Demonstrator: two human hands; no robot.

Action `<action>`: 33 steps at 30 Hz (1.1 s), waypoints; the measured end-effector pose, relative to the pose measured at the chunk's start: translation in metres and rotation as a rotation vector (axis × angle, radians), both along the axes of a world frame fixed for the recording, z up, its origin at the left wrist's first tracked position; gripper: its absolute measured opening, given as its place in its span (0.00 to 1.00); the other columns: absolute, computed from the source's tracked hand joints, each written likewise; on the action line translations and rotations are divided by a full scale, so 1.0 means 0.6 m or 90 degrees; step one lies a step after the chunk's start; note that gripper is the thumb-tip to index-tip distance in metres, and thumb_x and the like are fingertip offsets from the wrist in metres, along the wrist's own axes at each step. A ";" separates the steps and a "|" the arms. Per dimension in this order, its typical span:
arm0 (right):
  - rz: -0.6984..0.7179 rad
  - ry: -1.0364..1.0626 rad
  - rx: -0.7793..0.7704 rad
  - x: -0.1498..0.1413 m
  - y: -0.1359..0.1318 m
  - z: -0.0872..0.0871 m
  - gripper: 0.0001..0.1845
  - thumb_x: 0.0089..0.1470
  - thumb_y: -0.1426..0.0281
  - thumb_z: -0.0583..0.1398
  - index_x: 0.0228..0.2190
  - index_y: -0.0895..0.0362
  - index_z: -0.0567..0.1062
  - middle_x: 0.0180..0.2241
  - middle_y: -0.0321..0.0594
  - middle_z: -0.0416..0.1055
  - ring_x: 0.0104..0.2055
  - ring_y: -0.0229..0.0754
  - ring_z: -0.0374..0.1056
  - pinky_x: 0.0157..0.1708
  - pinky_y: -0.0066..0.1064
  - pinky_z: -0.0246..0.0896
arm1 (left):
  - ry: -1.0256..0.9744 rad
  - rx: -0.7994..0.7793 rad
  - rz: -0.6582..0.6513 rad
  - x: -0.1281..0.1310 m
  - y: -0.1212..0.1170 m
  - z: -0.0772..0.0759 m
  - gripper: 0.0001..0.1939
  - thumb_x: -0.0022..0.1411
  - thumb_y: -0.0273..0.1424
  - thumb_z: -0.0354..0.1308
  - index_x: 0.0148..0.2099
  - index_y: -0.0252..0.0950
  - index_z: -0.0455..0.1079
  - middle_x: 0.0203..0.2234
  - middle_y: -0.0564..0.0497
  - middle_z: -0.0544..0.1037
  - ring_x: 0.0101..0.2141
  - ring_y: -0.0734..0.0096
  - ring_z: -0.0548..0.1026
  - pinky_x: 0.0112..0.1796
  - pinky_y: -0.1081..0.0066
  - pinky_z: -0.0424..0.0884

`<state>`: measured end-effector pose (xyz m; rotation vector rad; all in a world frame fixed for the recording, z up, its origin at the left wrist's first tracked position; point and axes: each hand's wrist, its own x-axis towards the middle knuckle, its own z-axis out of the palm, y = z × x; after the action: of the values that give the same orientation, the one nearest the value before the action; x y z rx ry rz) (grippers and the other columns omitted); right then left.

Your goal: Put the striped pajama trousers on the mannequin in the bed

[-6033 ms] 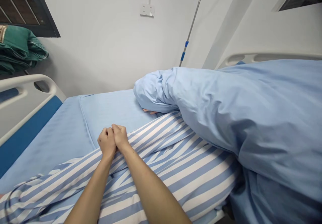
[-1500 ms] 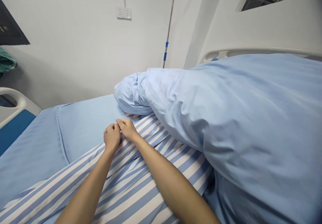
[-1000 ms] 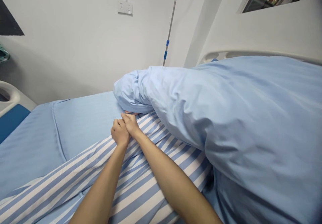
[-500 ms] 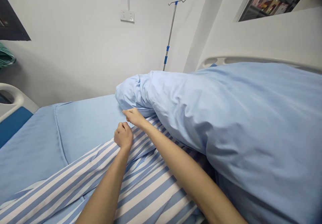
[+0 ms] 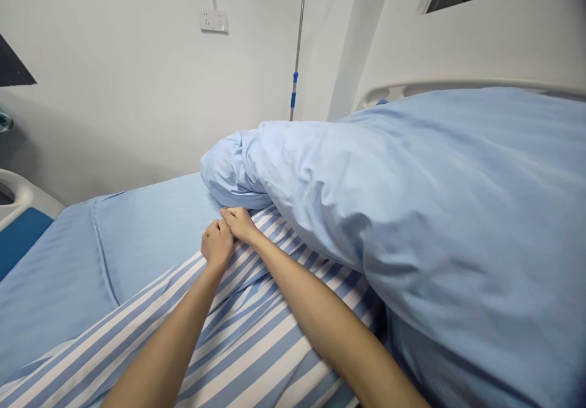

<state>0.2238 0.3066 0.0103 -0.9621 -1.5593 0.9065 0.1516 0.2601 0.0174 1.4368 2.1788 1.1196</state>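
Observation:
A blue-and-white striped garment [image 5: 256, 322] lies stretched across a hospital bed's light blue sheet [image 5: 151, 225]. My left hand [image 5: 216, 244] and my right hand [image 5: 238, 222] sit side by side at the garment's far edge, both closed and pinching the striped cloth. A bulky light blue duvet [image 5: 394, 200] is heaped just right of my hands and covers the garment's right part. What lies under the duvet is hidden.
A white bed rail with a blue panel [image 5: 21, 215] stands at the left. The white headboard [image 5: 458, 85] shows behind the duvet. An IV pole [image 5: 296, 47] and a wall socket [image 5: 213, 21] are at the far wall.
Half a second ago my hands were apart, the right one reaching toward the duvet's edge. Now they are together again on the striped cloth. The view shifted slightly.

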 end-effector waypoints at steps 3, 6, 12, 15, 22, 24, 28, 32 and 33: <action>0.032 0.098 -0.078 0.008 0.002 0.009 0.20 0.49 0.60 0.51 0.13 0.56 0.57 0.12 0.28 0.49 0.18 0.31 0.47 0.19 0.25 0.43 | -0.094 0.071 -0.044 0.005 0.024 0.020 0.15 0.54 0.35 0.41 0.19 0.38 0.59 0.18 0.52 0.69 0.24 0.71 0.65 0.26 0.72 0.58; 0.072 0.185 -0.180 0.017 0.004 0.018 0.19 0.50 0.60 0.52 0.14 0.55 0.55 0.11 0.27 0.48 0.15 0.30 0.44 0.16 0.25 0.39 | -0.210 0.181 -0.033 0.025 0.050 0.050 0.13 0.52 0.34 0.42 0.18 0.38 0.54 0.13 0.57 0.59 0.20 0.76 0.59 0.22 0.74 0.56; 0.047 0.196 -0.186 0.024 0.012 0.018 0.16 0.51 0.62 0.51 0.17 0.55 0.56 0.12 0.27 0.49 0.16 0.30 0.44 0.17 0.25 0.41 | -0.166 0.301 0.023 0.056 0.063 0.045 0.13 0.54 0.34 0.41 0.19 0.38 0.52 0.15 0.57 0.59 0.21 0.77 0.58 0.24 0.74 0.56; 0.013 0.174 -0.168 0.021 0.016 0.012 0.16 0.51 0.64 0.52 0.16 0.56 0.57 0.13 0.28 0.51 0.19 0.31 0.48 0.20 0.25 0.45 | -0.088 0.162 0.054 0.052 0.057 0.008 0.15 0.55 0.36 0.41 0.20 0.38 0.58 0.18 0.52 0.68 0.24 0.73 0.64 0.28 0.72 0.59; -0.126 -0.042 -0.016 0.037 0.011 0.028 0.20 0.51 0.65 0.52 0.12 0.57 0.58 0.14 0.32 0.53 0.22 0.34 0.52 0.25 0.27 0.43 | -0.010 0.009 0.020 0.051 0.050 -0.002 0.18 0.59 0.39 0.38 0.31 0.40 0.67 0.37 0.43 0.76 0.38 0.59 0.71 0.36 0.64 0.62; -0.156 -0.110 0.070 0.046 0.002 0.044 0.20 0.52 0.65 0.52 0.13 0.57 0.59 0.15 0.33 0.54 0.24 0.35 0.53 0.26 0.28 0.42 | 0.003 -0.020 0.006 0.055 0.046 0.005 0.17 0.59 0.40 0.40 0.32 0.40 0.68 0.37 0.42 0.75 0.39 0.57 0.71 0.36 0.63 0.63; -0.181 -0.175 0.188 0.058 -0.015 0.076 0.18 0.54 0.64 0.51 0.16 0.57 0.61 0.16 0.34 0.55 0.25 0.35 0.54 0.26 0.27 0.40 | 0.018 -0.037 -0.013 0.059 0.040 0.011 0.16 0.58 0.40 0.42 0.32 0.39 0.68 0.36 0.41 0.75 0.40 0.54 0.71 0.35 0.62 0.63; -0.214 -0.098 0.183 0.064 -0.004 0.069 0.20 0.55 0.62 0.49 0.15 0.57 0.59 0.16 0.33 0.53 0.23 0.34 0.52 0.26 0.26 0.40 | 0.022 -0.034 -0.010 0.061 0.041 0.010 0.16 0.58 0.37 0.40 0.31 0.39 0.68 0.37 0.41 0.76 0.41 0.54 0.71 0.37 0.61 0.63; -0.207 -0.078 0.156 0.065 0.004 0.059 0.21 0.55 0.61 0.49 0.14 0.57 0.59 0.16 0.32 0.53 0.22 0.34 0.51 0.25 0.26 0.40 | 0.025 -0.032 -0.008 0.061 0.042 0.009 0.16 0.58 0.36 0.40 0.32 0.39 0.69 0.37 0.41 0.76 0.41 0.54 0.71 0.37 0.61 0.63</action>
<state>0.2628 0.3089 0.0458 -1.0679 -1.5171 0.4256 0.1885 0.2856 0.0228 1.4608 2.2044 1.0324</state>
